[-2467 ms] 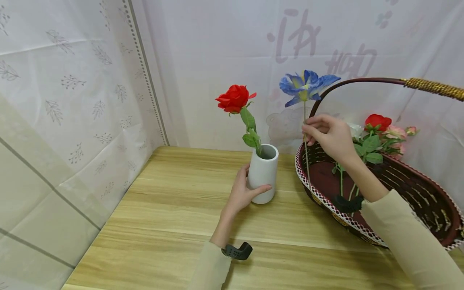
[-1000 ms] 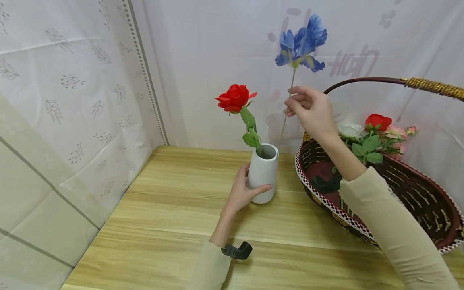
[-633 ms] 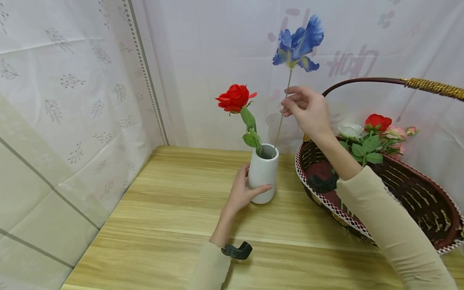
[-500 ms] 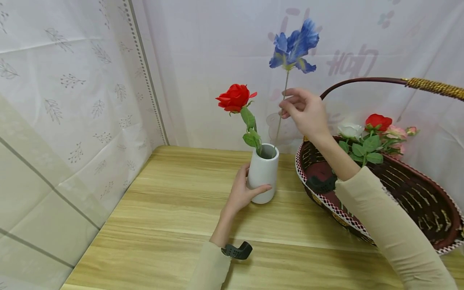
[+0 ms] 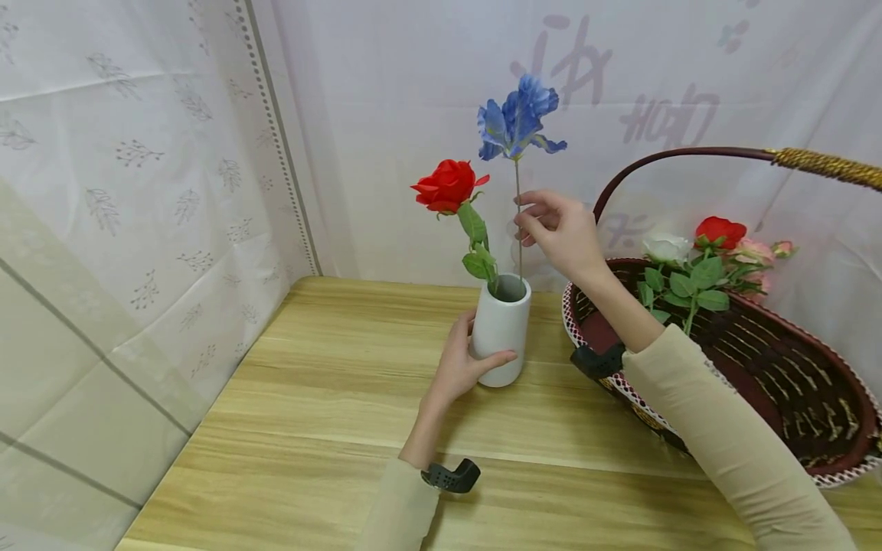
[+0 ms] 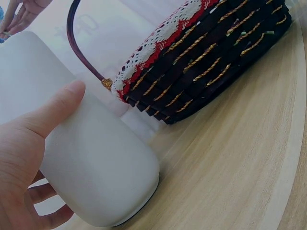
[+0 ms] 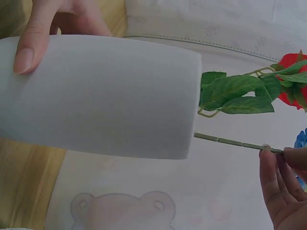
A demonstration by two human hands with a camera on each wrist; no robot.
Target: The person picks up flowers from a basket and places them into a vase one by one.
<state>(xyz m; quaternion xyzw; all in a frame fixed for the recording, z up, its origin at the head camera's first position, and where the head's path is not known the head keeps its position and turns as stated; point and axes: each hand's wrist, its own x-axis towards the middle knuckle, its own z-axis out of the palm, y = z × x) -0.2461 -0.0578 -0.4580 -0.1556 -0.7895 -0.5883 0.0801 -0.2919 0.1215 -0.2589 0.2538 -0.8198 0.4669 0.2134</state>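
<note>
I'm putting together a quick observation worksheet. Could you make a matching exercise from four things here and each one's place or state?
1. Blue flower
2. White vase
3. White flower
4. Basket handle

A. Dark, partly gold-coloured
B. In the basket, beside a red flower
C. Stem pinched by the right hand
D. Gripped by the left hand

Pairs: 1-C, 2-D, 3-B, 4-A

Near the back edge of the worktop [image 5: 310, 428] stands a vase [image 5: 501, 337], with a rose [image 5: 448, 187] in its left side and an iris [image 5: 518, 122] in its right; right of the vase, a basket [image 5: 823, 386] holds more flowers [image 5: 707, 273].
</note>
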